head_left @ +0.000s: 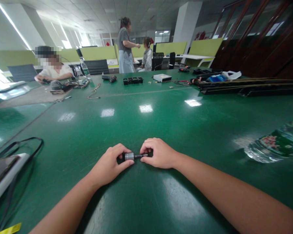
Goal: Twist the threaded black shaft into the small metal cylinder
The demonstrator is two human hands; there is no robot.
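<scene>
My left hand [113, 164] is closed around a small silver metal cylinder with a thin dark ridged shaft [129, 156]. It grips the cylinder's thick end between thumb and fingers. From the right, my right hand [158, 154] has thumb and fingertips at the tip of the shaft in a pinch. The piece lies level, with its shaft pointing right, low over the green table [127, 126]. The cylinder's far left end is partly hidden by my left fingers. Whether the shaft is a separate part from the cylinder, I cannot tell.
A clear bottle [278, 143] lies at the right. On the left are a phone-like device [5, 172] and a black strap [36, 139]. Farther back lie a power drill [109, 78], a black part [133, 80] and long dark rails [234, 86]. A person [55, 70] sits at far left.
</scene>
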